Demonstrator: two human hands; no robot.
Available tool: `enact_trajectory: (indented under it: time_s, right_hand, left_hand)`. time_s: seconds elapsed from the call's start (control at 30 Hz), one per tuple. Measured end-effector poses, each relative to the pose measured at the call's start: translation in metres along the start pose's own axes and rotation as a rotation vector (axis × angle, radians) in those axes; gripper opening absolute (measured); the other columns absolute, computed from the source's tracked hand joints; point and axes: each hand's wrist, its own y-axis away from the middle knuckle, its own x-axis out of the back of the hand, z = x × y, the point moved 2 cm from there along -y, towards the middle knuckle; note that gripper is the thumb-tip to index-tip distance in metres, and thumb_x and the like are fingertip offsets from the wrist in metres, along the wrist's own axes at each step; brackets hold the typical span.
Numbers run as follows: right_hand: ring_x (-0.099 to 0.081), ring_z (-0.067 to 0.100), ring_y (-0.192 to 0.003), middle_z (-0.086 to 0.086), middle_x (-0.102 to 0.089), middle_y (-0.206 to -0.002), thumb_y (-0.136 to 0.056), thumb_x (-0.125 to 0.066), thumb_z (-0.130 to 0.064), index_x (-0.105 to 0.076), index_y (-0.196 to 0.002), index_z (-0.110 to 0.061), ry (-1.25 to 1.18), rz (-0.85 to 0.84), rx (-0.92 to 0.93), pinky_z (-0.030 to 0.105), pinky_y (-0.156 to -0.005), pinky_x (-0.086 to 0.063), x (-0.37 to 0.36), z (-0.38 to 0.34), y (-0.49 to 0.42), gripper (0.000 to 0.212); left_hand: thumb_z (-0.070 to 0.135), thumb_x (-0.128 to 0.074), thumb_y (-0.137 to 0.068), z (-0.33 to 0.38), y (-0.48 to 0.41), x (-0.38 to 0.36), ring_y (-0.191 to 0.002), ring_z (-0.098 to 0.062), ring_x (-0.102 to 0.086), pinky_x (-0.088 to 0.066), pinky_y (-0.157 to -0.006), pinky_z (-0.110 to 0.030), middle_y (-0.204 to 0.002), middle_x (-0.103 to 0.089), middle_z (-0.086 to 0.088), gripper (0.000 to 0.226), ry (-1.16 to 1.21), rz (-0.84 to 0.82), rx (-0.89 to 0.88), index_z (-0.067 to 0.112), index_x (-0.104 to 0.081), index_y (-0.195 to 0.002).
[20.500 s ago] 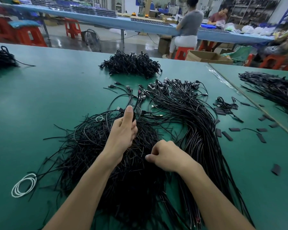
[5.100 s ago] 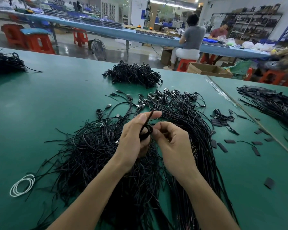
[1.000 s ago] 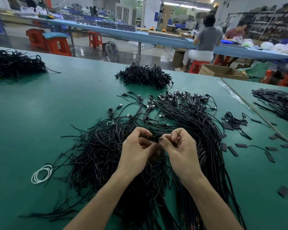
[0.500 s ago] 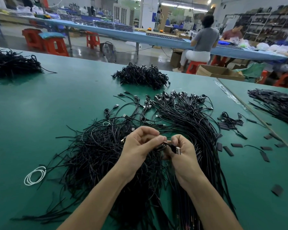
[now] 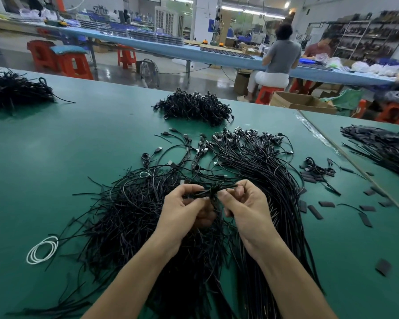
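We hold a folded black cable (image 5: 213, 189) between both hands, raised just above the middle of the green table (image 5: 67, 146). Our left hand (image 5: 182, 210) pinches its left end with thumb and curled fingers. Our right hand (image 5: 244, 206) pinches the right end the same way. The two hands sit close together, knuckles nearly touching. Something thin seems wound round the cable's middle, but it is too small for us to be sure.

Under our hands lies a heap of black ties (image 5: 129, 215). Just to its right runs a long sheaf of loose cables (image 5: 270, 176), plugs fanned out at the far end. Any marking on the plugs is too small for us to read. Beyond them sits a pile of bundles (image 5: 194, 107). A white coil (image 5: 43, 249) lies on the near left, and flat black strips (image 5: 314, 211) are scattered on the right.
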Motion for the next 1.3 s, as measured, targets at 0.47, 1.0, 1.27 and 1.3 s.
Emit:
enact_trajectory:
  time_s: [0.47, 1.0, 1.27, 1.3]
  right_hand:
    - [-0.064, 0.001, -0.076, -0.007, -0.069, -0.086, -0.089, -0.072, -0.017, -0.060, -0.089, -0.023, 0.477, 0.045, -0.034, 0.016, -0.072, -0.052, 0.015, 0.026, -0.005, 0.013]
    - [-0.058, 0.021, -0.100, 0.004, -0.060, -0.108, -0.101, -0.050, -0.036, -0.046, -0.111, -0.013, 1.499, 0.066, -0.257, 0.031, -0.083, -0.053, 0.036, 0.036, -0.005, 0.025]
    - [-0.052, 0.013, -0.063, 0.000, -0.053, -0.085, -0.096, -0.051, -0.016, -0.035, -0.106, -0.018, 1.252, 0.128, -0.382, 0.025, -0.047, -0.037, 0.046, 0.027, -0.010, 0.019]
    - [-0.052, 0.016, -0.064, 0.002, -0.056, -0.088, -0.096, -0.051, -0.018, -0.038, -0.109, -0.017, 1.178, 0.156, -0.401, 0.027, -0.049, -0.039, 0.049, 0.027, -0.011, 0.018]
  left_hand:
    - [0.003, -0.076, -0.079, 0.019, -0.043, 0.018, -0.091, -0.017, -0.074, -0.059, -0.078, -0.029, -0.100, -0.076, -0.007, 0.043, -0.102, -0.018, -0.172, 0.028, -0.065, -0.113]
    - [0.019, -0.058, -0.100, 0.030, -0.171, 0.101, -0.118, -0.027, -0.052, -0.042, -0.099, -0.038, -0.143, -0.051, -0.015, 0.042, -0.799, 0.454, -0.129, 0.021, -0.050, -0.141]
    - [0.042, -0.078, -0.082, 0.010, -0.152, 0.096, -0.139, -0.032, -0.035, -0.037, -0.111, -0.048, -0.148, -0.033, -0.012, 0.056, -1.138, 0.356, -0.191, 0.029, -0.058, -0.132]
    - [0.035, -0.076, -0.086, 0.008, -0.152, 0.099, -0.137, -0.032, -0.037, -0.037, -0.111, -0.046, -0.147, -0.034, -0.013, 0.050, -1.125, 0.369, -0.206, 0.024, -0.059, -0.132]
